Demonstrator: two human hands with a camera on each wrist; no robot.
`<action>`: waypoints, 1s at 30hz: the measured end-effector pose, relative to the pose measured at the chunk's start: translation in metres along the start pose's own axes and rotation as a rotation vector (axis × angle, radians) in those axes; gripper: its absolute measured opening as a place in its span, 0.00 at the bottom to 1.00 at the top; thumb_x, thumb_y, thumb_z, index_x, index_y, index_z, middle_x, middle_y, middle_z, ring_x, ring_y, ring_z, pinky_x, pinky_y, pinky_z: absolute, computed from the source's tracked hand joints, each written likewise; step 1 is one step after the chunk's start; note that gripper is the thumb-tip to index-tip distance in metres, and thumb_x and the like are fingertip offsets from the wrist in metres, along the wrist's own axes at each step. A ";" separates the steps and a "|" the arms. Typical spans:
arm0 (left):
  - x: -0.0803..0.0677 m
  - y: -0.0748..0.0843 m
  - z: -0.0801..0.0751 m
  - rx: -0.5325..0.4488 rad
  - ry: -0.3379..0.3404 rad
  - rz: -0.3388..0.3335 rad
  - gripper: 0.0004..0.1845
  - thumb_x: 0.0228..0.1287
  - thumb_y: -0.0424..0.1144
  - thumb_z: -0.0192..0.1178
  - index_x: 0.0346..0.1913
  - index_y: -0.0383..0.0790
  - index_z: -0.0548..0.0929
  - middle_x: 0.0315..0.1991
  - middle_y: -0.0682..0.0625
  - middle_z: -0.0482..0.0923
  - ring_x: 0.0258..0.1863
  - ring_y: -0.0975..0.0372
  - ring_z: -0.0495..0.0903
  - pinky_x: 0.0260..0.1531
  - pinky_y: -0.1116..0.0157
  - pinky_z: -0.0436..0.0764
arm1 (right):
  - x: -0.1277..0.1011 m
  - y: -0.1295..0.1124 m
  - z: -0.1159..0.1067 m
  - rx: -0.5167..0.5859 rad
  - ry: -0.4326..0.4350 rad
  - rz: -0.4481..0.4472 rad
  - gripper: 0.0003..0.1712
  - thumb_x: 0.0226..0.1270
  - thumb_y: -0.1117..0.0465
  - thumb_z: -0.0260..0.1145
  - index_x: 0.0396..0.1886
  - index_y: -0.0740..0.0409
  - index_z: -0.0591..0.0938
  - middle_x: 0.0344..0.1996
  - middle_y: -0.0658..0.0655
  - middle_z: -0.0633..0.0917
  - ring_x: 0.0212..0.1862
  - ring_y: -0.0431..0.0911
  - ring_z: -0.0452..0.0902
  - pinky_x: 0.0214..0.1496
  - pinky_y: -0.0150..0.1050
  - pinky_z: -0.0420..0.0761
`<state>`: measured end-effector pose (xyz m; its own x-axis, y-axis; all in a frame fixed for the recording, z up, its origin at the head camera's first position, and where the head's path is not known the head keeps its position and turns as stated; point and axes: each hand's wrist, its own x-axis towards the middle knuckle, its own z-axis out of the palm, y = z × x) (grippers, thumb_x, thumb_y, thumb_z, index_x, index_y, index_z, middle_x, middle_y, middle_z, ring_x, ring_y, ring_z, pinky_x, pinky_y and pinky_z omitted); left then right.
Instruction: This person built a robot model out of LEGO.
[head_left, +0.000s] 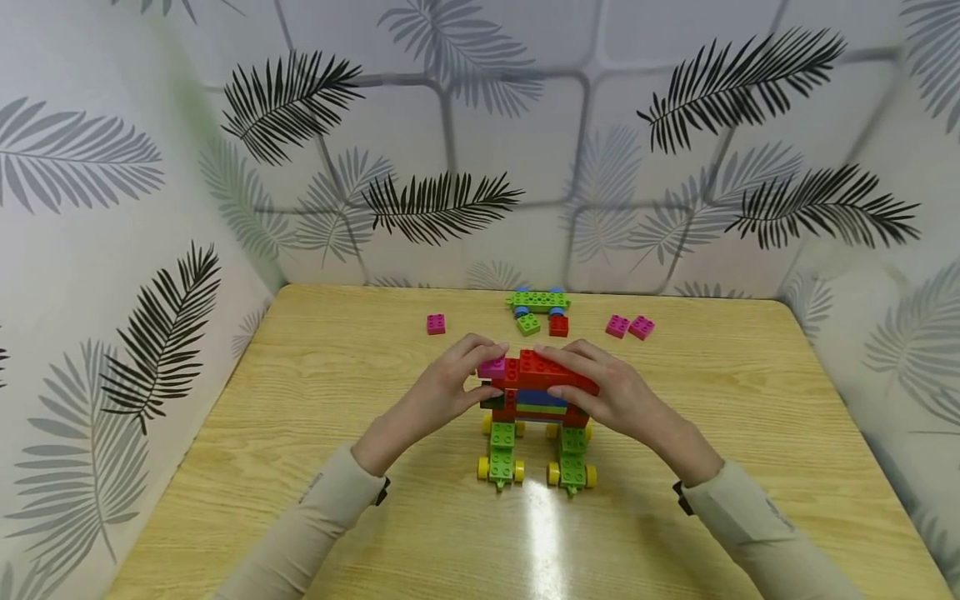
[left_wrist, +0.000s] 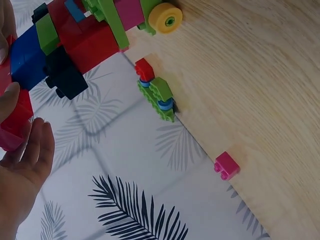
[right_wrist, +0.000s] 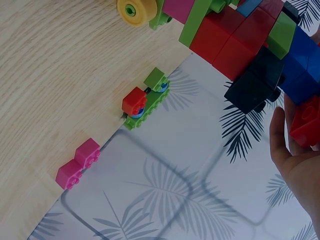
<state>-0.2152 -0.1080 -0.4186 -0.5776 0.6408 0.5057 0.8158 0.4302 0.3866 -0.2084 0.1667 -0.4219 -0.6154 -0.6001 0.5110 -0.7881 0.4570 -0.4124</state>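
A toy building-brick model (head_left: 542, 398) stands on the table in front of me, stacked from red, blue, green and black bricks. Two green wheeled bases (head_left: 502, 440) with yellow wheels carry it. At its left end, my left hand (head_left: 450, 379) grips the top, fingers over a pink brick (head_left: 491, 368) and thumb lower down. My right hand (head_left: 618, 392) holds the right end, its fingers over a red top brick (head_left: 534, 365) and its thumb against the near side. A black brick (left_wrist: 67, 75) juts from the model's far side in the left wrist view.
Along the back of the wooden table (head_left: 337, 358) stands a green base with blue wheels (head_left: 538, 302). Before it lie a green brick (head_left: 528, 324) and a red brick (head_left: 558, 327). One pink brick (head_left: 436, 324) lies left, two more pink bricks (head_left: 618, 326) right. A leaf-patterned wall (head_left: 517, 142) rises behind.
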 end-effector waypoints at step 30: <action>0.004 -0.006 0.000 0.079 0.036 0.119 0.28 0.50 0.32 0.74 0.56 0.37 0.77 0.47 0.46 0.75 0.46 0.59 0.76 0.49 0.66 0.78 | -0.001 0.001 0.001 -0.010 0.017 -0.023 0.35 0.56 0.63 0.73 0.66 0.50 0.74 0.46 0.52 0.80 0.44 0.43 0.77 0.43 0.41 0.82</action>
<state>-0.2223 -0.1081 -0.4185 -0.4760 0.6680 0.5720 0.8777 0.4018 0.2612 -0.2088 0.1671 -0.4231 -0.5970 -0.5995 0.5331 -0.8022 0.4496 -0.3928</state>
